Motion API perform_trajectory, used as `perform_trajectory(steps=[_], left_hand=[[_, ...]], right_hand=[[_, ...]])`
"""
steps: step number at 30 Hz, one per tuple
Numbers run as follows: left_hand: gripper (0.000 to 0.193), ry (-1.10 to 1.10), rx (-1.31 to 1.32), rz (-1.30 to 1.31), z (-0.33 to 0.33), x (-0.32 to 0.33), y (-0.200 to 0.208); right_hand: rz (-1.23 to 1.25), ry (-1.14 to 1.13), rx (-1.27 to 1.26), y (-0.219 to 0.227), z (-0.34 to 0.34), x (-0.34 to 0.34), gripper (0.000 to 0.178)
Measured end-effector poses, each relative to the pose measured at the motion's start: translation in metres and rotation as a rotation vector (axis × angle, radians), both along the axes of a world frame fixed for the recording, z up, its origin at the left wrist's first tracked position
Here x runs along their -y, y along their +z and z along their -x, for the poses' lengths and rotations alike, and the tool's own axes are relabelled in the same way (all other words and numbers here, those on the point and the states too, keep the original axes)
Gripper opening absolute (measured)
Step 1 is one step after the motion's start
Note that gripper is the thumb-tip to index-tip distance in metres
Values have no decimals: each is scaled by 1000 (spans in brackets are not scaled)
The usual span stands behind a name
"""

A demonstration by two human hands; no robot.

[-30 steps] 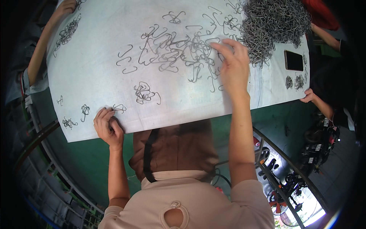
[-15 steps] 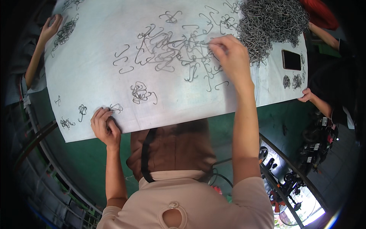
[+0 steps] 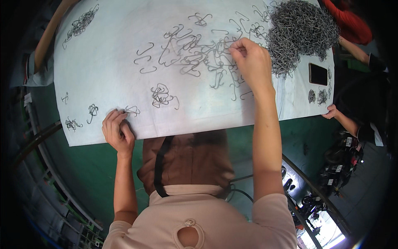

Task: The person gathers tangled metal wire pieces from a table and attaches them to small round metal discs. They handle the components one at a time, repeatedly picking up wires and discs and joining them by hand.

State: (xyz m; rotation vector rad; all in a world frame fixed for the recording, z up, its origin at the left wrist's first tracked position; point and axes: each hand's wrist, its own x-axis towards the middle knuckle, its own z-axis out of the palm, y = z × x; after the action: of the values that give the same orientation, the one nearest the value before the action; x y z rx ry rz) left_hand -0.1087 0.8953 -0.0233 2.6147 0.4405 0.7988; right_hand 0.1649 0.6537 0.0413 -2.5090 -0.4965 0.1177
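Observation:
Loose bent wire hooks (image 3: 190, 52) lie scattered over the middle of the white table (image 3: 120, 83). My right hand (image 3: 252, 62) is at the right side of this scatter, thumb and forefinger pinched on a thin wire hook, mostly hidden by the fingertips. My left hand (image 3: 119, 130) rests at the table's near edge with its fingers curled; whatever is inside them is hidden. By its fingertips lies a small group of hooks (image 3: 132, 110). A larger tangled cluster (image 3: 161, 95) sits to the right of that, and small clusters (image 3: 93, 110) lie to the left.
A large heap of hooks (image 3: 300, 33) stands at the far right. Near it lie a dark phone (image 3: 318, 74) and small hook bundles (image 3: 322, 96). Another person's hand (image 3: 330, 111) touches the right edge; a co-worker's arm (image 3: 47, 39) reaches in at the far left, near a hook pile (image 3: 82, 21).
The view has shifted slightly, moving the table in the picture. The left co-worker's hand has gone up out of view. My hands have hardly moved; my right hand stays pinched at the scattered hooks.

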Motion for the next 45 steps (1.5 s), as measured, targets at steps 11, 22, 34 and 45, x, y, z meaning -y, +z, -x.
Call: perform_trajectory(steps=[11,22,34,45], left_hand=[[25,-17,-19,10,0,1,2],[26,-27,-13,-36,-2,0,0],[26,-33,-35,-49,-2,-1,0],[26,-29,-30,-32,-3,1,2]], right_hand=[[-472,7,-145,-26,76,-33,13],[-450,-112,-37,-27,64,-9,7],[124,-204,-90,-21,12,46,17],[-407,-400,-357,-13,12,62,24]])
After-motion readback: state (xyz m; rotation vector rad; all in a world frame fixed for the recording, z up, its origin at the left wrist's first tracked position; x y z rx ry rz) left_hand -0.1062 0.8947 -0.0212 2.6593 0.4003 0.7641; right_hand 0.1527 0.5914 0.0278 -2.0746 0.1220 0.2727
